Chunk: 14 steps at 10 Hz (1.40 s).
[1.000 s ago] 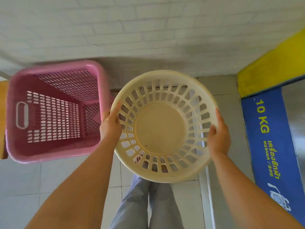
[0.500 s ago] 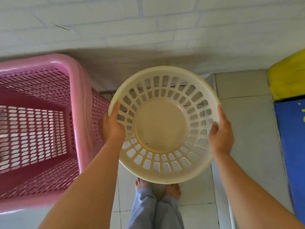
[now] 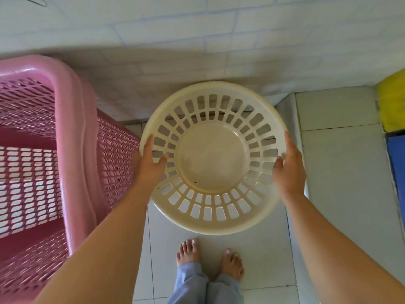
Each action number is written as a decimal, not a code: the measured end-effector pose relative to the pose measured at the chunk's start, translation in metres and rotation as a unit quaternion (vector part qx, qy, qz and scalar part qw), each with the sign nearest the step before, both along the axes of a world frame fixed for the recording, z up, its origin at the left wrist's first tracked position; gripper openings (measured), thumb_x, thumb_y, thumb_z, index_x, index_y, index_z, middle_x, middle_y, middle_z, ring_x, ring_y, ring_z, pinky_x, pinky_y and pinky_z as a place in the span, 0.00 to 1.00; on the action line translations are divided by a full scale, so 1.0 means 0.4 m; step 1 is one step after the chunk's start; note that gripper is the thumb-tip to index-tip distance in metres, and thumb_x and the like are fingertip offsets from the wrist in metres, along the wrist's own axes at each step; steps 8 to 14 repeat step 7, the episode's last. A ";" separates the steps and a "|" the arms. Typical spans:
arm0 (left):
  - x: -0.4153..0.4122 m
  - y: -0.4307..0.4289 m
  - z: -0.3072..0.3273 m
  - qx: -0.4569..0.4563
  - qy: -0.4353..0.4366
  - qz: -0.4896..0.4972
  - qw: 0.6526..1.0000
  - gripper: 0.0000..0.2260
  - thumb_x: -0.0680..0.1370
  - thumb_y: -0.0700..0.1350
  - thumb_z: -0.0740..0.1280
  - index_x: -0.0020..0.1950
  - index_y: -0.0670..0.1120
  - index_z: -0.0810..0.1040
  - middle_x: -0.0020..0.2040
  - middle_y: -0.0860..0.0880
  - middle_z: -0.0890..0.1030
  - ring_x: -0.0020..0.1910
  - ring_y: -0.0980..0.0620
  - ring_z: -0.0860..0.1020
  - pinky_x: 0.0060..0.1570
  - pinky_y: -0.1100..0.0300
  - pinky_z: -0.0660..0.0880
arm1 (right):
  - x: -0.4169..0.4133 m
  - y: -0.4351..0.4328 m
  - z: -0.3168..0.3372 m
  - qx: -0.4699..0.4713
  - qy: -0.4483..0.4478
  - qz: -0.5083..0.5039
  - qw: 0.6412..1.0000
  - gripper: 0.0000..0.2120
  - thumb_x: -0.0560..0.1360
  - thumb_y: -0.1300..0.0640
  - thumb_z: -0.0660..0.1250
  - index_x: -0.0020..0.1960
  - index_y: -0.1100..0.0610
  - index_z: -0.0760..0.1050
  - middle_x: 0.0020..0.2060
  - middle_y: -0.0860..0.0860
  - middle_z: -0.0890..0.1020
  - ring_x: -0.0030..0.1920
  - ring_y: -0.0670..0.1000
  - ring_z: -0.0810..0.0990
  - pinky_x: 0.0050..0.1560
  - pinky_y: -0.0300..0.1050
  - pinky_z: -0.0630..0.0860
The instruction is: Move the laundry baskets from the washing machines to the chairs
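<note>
I hold a round cream laundry basket with slotted sides, empty, in the air in front of me over the tiled floor. My left hand grips its left rim, thumb inside. My right hand grips its right rim. A tall pink rectangular laundry basket with mesh walls stands close on my left, also empty; what it rests on is out of view. No chair shows in the head view.
A white brick wall runs across the top. A yellow and blue washing machine edge is at the far right. My bare feet stand on white floor tiles below the basket.
The view has shifted left and closer: the pink basket has grown larger at the left, and the washing machine has slid towards the right edge. Both hands keep their grip on the cream basket.
</note>
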<state>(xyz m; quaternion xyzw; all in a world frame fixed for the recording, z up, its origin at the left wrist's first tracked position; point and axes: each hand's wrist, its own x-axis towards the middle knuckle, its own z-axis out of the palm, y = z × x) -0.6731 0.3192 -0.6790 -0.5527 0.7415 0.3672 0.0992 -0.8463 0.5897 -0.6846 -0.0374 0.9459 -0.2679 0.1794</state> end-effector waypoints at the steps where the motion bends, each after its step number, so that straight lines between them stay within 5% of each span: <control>1: 0.009 0.008 -0.008 -0.002 -0.019 -0.022 1.000 0.30 0.78 0.57 0.62 0.77 0.61 0.52 0.74 0.47 0.54 0.73 0.42 0.62 0.70 0.46 0.65 | -0.005 0.003 -0.001 0.016 -0.020 0.028 0.999 0.33 0.79 0.58 0.60 0.77 0.39 0.47 0.75 0.50 0.62 0.70 0.53 0.70 0.58 0.49 0.72; 3: 0.017 0.050 0.100 -0.074 -0.109 -0.194 0.972 0.29 0.81 0.57 0.55 0.79 0.55 0.46 0.80 0.46 0.40 0.78 0.45 0.41 0.76 0.46 0.45 | 0.031 -0.010 0.080 0.136 -0.009 0.114 0.984 0.30 0.81 0.51 0.56 0.79 0.52 0.48 0.78 0.58 0.54 0.76 0.59 0.58 0.71 0.58 0.64; 7: 0.089 0.139 0.568 -0.170 -0.064 -0.249 0.951 0.28 0.83 0.55 0.49 0.79 0.48 0.46 0.80 0.47 0.45 0.79 0.48 0.41 0.77 0.49 0.41 | 0.144 -0.028 0.574 0.136 0.056 0.256 0.956 0.27 0.82 0.49 0.51 0.79 0.52 0.48 0.78 0.55 0.52 0.78 0.55 0.51 0.76 0.53 0.54; 14: 0.089 0.139 0.568 -0.170 -0.064 -0.249 0.951 0.28 0.83 0.55 0.49 0.79 0.48 0.46 0.80 0.47 0.45 0.79 0.48 0.41 0.77 0.49 0.41 | 0.144 -0.028 0.574 0.136 0.056 0.256 0.956 0.27 0.82 0.49 0.51 0.79 0.52 0.48 0.78 0.55 0.52 0.78 0.55 0.51 0.76 0.53 0.54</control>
